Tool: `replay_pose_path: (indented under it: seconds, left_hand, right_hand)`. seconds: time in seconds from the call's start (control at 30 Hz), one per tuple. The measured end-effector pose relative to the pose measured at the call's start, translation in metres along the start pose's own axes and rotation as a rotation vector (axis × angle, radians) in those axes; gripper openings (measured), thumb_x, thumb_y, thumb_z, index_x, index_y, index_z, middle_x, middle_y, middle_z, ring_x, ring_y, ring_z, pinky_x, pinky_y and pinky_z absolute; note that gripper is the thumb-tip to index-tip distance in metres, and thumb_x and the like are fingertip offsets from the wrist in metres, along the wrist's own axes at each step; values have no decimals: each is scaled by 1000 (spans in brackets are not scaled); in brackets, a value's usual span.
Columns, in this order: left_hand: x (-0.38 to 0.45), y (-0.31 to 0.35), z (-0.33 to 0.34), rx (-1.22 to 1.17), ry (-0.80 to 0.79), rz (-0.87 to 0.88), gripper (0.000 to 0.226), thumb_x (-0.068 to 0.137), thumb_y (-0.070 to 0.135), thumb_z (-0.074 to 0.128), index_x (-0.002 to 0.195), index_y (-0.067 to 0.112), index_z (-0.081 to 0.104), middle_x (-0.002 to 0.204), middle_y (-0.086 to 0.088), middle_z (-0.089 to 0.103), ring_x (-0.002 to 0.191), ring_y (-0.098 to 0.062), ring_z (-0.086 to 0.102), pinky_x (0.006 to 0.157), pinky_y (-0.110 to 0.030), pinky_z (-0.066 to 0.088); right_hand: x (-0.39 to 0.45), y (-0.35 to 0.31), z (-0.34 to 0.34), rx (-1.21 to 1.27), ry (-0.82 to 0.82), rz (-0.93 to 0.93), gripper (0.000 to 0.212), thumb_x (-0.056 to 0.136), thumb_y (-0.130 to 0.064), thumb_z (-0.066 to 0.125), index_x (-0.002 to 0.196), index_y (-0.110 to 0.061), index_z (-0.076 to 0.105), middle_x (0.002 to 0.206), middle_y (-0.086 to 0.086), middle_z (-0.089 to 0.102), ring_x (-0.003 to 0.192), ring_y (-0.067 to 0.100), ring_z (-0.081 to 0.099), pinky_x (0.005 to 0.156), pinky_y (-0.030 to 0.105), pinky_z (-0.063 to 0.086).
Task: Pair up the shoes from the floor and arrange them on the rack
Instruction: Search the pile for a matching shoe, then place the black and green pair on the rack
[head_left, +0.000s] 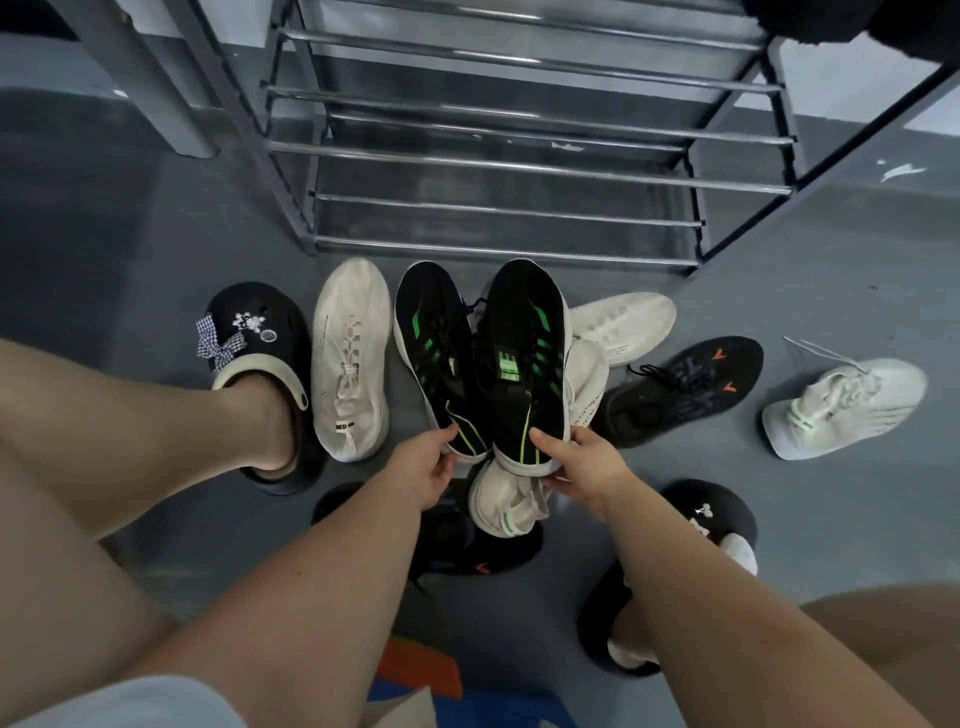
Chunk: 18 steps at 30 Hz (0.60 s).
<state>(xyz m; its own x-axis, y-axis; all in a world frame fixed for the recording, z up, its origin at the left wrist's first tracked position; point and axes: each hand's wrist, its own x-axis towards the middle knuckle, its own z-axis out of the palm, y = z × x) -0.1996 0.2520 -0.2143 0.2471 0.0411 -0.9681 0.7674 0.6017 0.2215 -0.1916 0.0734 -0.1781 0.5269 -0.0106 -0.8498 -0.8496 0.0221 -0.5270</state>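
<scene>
I hold two matching black sneakers with green stripes side by side, toes pointing at the rack. My left hand (423, 467) grips the heel of the left black-green sneaker (434, 353). My right hand (582, 462) grips the heel of the right black-green sneaker (527, 358). The metal shoe rack (498, 166) stands just beyond them, its lower bars bare. On the floor lie a white sneaker (350, 358), another white sneaker (621, 325), a black sneaker with orange marks (680, 389), a white sneaker with green trim (844, 408) and one more white shoe (506, 501) under my hands.
My feet wear black clogs, the left clog (254, 343) beside the white sneaker and the right clog (691, 519) near my right arm. A second black-orange sneaker (467, 545) lies below my left forearm. A grey post (156, 78) stands left of the rack. Dark fabric (831, 21) hangs at top right.
</scene>
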Motion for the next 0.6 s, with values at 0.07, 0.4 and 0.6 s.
replay_pose_path:
  seconds: [0.07,0.4,0.6]
  left_hand:
    - [-1,1,-1,34,-2,-11,10,87,12,64,95,6,62,77,-1,53,65,-9,48,55,-15,43]
    - [-4,14,0,287,22,94,42,90,21,62,127,5,51,117,-5,56,112,-24,54,88,-31,42]
    - [-26,22,5,140,-107,119,35,97,9,48,131,2,47,134,-15,53,123,-31,52,88,-39,46]
  right_hand:
    - [4,1,-3,-30,-2,10,26,82,-19,73,105,-14,60,101,7,69,85,18,66,67,28,53]
    - [6,-4,-12,-13,-80,65,32,83,-21,71,113,-12,62,109,9,70,94,22,65,70,29,54]
    - [-7,-8,-17,169,-103,44,26,89,-20,65,114,-16,61,106,3,70,98,19,65,85,33,53]
